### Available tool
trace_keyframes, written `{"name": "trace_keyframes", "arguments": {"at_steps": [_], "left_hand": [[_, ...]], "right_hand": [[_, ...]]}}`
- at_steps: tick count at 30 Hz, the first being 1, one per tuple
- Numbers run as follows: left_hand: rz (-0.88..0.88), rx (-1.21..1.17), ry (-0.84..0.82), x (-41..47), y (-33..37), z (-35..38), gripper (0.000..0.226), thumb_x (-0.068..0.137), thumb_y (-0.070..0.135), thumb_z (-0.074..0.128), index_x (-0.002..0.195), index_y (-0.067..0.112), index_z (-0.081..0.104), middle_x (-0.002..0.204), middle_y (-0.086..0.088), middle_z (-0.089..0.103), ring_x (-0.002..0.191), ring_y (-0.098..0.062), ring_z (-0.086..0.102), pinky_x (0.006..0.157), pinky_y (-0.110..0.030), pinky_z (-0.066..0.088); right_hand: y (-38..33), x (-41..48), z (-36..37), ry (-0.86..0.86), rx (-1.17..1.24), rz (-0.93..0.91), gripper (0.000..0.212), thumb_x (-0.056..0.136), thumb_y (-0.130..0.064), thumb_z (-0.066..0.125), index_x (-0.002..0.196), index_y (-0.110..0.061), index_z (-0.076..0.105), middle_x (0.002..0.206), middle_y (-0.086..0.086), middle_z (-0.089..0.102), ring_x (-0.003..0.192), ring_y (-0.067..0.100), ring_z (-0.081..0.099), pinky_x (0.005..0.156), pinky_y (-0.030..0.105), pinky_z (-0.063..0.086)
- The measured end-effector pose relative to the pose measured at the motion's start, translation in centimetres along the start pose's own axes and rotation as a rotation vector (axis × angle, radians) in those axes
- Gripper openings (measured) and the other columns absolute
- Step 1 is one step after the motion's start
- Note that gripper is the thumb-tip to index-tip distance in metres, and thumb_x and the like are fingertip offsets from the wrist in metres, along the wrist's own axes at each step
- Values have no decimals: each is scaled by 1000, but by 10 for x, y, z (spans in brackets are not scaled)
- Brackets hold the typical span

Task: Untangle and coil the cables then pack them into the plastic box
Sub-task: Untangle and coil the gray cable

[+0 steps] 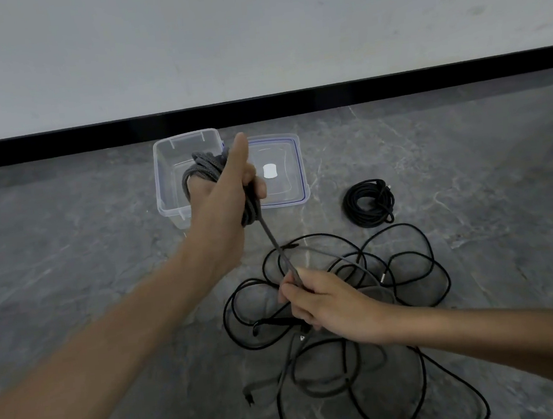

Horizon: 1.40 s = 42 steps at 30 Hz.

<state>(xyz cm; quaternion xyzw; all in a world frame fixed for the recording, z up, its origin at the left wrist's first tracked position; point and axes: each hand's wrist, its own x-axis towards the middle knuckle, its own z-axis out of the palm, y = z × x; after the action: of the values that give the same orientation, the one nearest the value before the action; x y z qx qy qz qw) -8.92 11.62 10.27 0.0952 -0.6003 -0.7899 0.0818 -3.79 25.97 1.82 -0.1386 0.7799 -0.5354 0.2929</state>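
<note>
My left hand (224,194) is raised in front of the clear plastic box (168,189), with several loops of a grey braided cable (197,168) wound around it. A taut stretch of that grey cable runs down to my right hand (321,301), which grips it. Under my right hand a tangle of black cable (405,261) and loose grey cable lies spread on the floor. A coiled black cable (369,207) lies on the floor to the right of the box's lid (285,171).
The box and the blue-edged lid sit side by side near a white wall with a black skirting board (258,104). The floor is grey stone (69,246). Loose cable ends with plugs lie near the bottom centre.
</note>
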Motion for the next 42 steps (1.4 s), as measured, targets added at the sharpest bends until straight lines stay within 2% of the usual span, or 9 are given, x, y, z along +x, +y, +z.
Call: {"name": "trace_keyframes", "arguments": {"at_steps": [8,12,16,20,24,26,32,38,42], "left_hand": [[174,343,218,1,-18,-3,32,94,39,58,74,14,57,49,7,57,46,-1,52,55,-15,42],[459,800,-51,-5,-42,-25,36,86,52,59,89,16,58,73,9,60,68,1,59,70,-13,47],[280,889,-291,-9,-50,-37,46,74,64,48,75,19,56,59,4,59,54,-4,56,62,-22,48],[31,629,-504,-24,-38,-33,70,91,60,37,62,-2,49,51,-12,51,48,-19,48,53,-21,41],[-41,594,-678,-27,-30,-35,75,86,75,35,65,5,51,56,-18,54,51,-23,46,57,-30,42],[-61,515,-752,-28,-28,-34,73,81,75,46,70,4,52,58,-22,54,49,-22,48,57,-34,42],[-301,169,-788,-33,-20,-25,45,87,20,62,81,-20,43,43,3,40,40,-13,51,51,-20,45],[-511,-165,-740,-43,-12,-26,39,73,26,79,79,2,50,42,6,41,56,-13,66,57,-18,52],[-517,-426,-649,-41,-8,-26,31,60,27,90,74,9,68,44,8,42,39,-5,50,43,-16,45]], "right_hand": [[-20,-14,20,-38,-71,12,24,99,-28,45,92,-8,57,52,-13,48,51,3,43,54,28,36],[-36,-8,5,26,-356,-159,39,103,-30,39,85,-2,59,61,1,55,56,16,52,59,38,44],[-47,-7,-21,3,-747,-450,39,101,-37,33,72,-16,49,58,-5,48,53,17,46,58,36,40],[-58,4,-54,35,-746,-600,34,100,-29,44,75,-10,58,54,-15,38,52,2,43,54,16,33],[-67,10,-74,25,-657,-667,24,97,-18,54,87,1,67,57,-20,46,57,-11,50,55,4,34],[-71,13,-80,10,-646,-680,32,95,-31,54,88,-4,69,59,-8,58,54,2,52,52,10,35],[-85,21,-97,10,-740,-802,34,92,-33,59,77,-3,65,54,1,54,47,7,45,50,11,30],[-61,19,-91,126,-833,-779,52,101,-41,32,86,-2,62,70,4,60,61,19,57,61,30,43],[-50,20,-92,179,-824,-727,34,101,-27,35,99,-3,59,77,-2,59,65,9,52,63,24,43]]}}
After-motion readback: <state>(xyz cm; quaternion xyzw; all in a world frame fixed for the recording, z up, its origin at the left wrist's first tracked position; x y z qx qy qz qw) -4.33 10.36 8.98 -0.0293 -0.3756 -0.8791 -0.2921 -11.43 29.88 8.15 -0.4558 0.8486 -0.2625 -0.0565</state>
